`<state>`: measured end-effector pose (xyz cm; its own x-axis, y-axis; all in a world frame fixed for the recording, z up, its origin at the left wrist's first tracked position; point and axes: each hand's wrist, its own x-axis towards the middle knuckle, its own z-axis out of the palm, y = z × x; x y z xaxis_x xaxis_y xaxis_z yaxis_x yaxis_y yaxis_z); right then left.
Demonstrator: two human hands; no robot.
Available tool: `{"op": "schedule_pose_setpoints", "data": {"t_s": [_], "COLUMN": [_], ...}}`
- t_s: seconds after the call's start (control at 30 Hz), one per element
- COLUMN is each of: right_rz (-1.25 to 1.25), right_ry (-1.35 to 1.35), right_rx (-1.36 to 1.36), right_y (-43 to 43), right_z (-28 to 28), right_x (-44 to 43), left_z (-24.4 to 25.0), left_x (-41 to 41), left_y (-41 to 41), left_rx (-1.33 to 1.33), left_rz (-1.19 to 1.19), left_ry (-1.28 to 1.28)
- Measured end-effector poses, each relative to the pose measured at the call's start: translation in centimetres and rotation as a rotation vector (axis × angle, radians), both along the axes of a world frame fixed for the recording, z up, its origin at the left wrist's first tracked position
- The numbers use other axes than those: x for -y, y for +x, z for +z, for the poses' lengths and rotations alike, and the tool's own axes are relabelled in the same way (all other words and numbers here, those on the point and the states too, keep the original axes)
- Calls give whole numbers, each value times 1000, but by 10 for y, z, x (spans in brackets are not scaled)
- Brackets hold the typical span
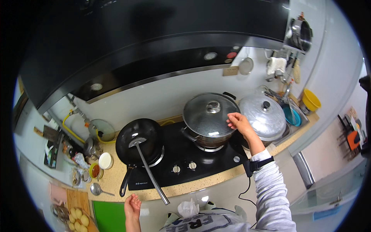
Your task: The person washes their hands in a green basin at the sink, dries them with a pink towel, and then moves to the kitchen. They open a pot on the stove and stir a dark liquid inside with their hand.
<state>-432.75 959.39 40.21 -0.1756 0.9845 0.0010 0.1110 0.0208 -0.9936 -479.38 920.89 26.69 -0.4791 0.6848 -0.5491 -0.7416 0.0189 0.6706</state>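
My right hand [238, 123] hovers over the right rim of a glass lid [200, 121] on a large dark pot [210, 142]. Its fingers are loosely bent, and nothing shows in them. Near the counter's front edge, my left hand [132, 206] is half curled and empty, palm upward. Closest to it are the handle of a black wok [124, 153] and the steel handle end of a long-handled wok spatula [150, 174]. The spatula's head rests inside the wok. Both vessels stand on a black gas cooktop [185, 177].
A domed aluminium lid [262, 119] covers a pot at right, beside the sink [303, 120]. At left are a skimmer [97, 189], a white bowl [105, 161], a small bowl of red seasoning [95, 171] and several pale round potatoes or dough balls [78, 220]. A black range hood [159, 29] overhangs.
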Motion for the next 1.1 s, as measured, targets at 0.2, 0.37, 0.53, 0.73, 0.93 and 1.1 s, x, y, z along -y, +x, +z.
{"op": "schedule_pose_setpoints", "data": {"t_s": [0.2, 0.37, 0.53, 0.73, 0.93, 1.1], "right_rz": [-77, -48, 126, -8, 61, 291], "right_ry": [397, 631, 444, 734, 817, 630], "right_rx": [462, 879, 485, 1062, 897, 480], "right_y": [-42, -79, -63, -84, -224, -373], "right_z": [-3, -11, -31, 35, 135, 150], "right_x": [-77, -95, -137, -109, 52, 167], "left_z": [10, 12, 12, -41, -74, -81], "left_x": [31, 70, 117, 145, 167, 205], "left_y": [39, 53, 55, 13, -72, -157], "left_rx": [38, 14, 32, 133, 154, 185], "left_rz": [39, 137, 228, 215, 189, 196], "left_ry": [42, 36, -14, 60, 62, 7]}}
